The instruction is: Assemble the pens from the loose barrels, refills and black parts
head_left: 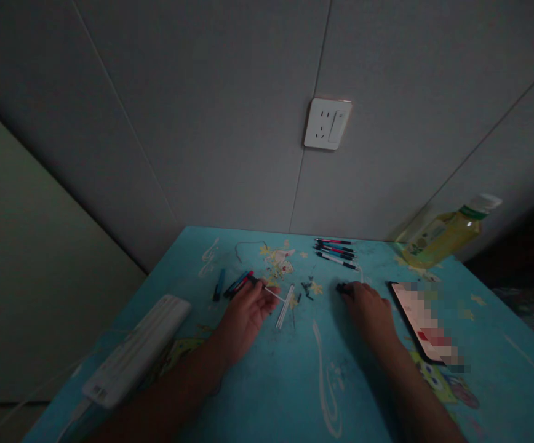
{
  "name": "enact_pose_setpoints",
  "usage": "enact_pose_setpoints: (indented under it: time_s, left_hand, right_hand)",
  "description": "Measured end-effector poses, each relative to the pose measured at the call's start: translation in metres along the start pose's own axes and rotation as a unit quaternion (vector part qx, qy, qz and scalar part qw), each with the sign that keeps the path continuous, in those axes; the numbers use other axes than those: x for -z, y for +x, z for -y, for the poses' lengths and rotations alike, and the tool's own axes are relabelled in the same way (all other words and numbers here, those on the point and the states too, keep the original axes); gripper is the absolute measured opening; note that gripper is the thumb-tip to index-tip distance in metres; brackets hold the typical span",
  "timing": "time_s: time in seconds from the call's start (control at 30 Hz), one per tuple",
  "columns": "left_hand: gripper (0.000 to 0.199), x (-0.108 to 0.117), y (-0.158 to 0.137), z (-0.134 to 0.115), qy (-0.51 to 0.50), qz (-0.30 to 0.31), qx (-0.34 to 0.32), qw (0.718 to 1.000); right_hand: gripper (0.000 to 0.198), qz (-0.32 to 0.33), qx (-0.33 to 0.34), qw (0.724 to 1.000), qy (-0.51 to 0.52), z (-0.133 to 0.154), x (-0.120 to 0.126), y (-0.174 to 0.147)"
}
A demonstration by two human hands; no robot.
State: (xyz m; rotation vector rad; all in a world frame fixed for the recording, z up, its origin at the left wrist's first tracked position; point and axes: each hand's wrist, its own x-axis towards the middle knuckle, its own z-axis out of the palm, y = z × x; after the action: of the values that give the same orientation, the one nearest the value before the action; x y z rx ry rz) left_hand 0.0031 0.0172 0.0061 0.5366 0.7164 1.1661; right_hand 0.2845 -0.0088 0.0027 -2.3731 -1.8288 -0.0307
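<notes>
My left hand [248, 314] is closed, palm partly turned up, around a pen part with a dark end [251, 279]. A thin white stick like a pen refill [274, 295] juts from its fingers to the right. That stick's tip reaches a small bundle of white refills [285, 306] lying on the table. On the right, my right hand [369, 307] pinches a small black piece [341, 288] just over or on the tabletop; its exact kind is unclear. Between the hands lie several small dark pieces [307, 289]. Blue and red pen barrels [237, 285] rest behind my left hand.
Several pens [336, 249] lie in a row near the wall. A phone [421, 323] lies right of my right hand, with a bottle of yellow drink [445, 237] behind it. At left is a white power strip [138, 351] with a cable. The table [276, 394] has a blue patterned cover.
</notes>
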Motion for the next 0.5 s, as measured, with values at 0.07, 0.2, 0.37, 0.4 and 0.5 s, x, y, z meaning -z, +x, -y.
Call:
enact_pose_setpoints:
  time_s: [0.07, 0.2, 0.37, 0.4, 0.5]
  left_hand:
    - [0.017, -0.0001, 0.0, -0.0012, -0.011, -0.008, 0.013, 1.0]
    - [0.015, 0.002, 0.0019, -0.0007, -0.039, -0.004, 0.006, 0.999]
    - [0.019, 0.0049, 0.0047, 0.0017, -0.041, 0.001, -0.009, 0.999]
    - [0.019, 0.005, 0.0048, 0.0021, -0.037, 0.003, -0.009, 0.999]
    - [0.021, 0.0039, 0.0038, 0.0025, -0.022, 0.013, 0.0, 1.0]
  right_hand:
    - [0.019, 0.005, -0.001, 1.0, 0.003, 0.0009, 0.0008, -0.0004]
    - [0.019, 0.019, -0.004, 1.0, 0.005, 0.0024, 0.0031, -0.001]
    - [0.02, 0.01, 0.002, 1.0, 0.005, 0.0005, 0.0023, -0.0035]
    - [0.019, 0.001, 0.005, 1.0, 0.011, 0.0001, 0.0019, -0.0035]
    - [0.017, -0.017, 0.011, 0.996, 0.084, 0.0012, 0.0029, -0.0011]
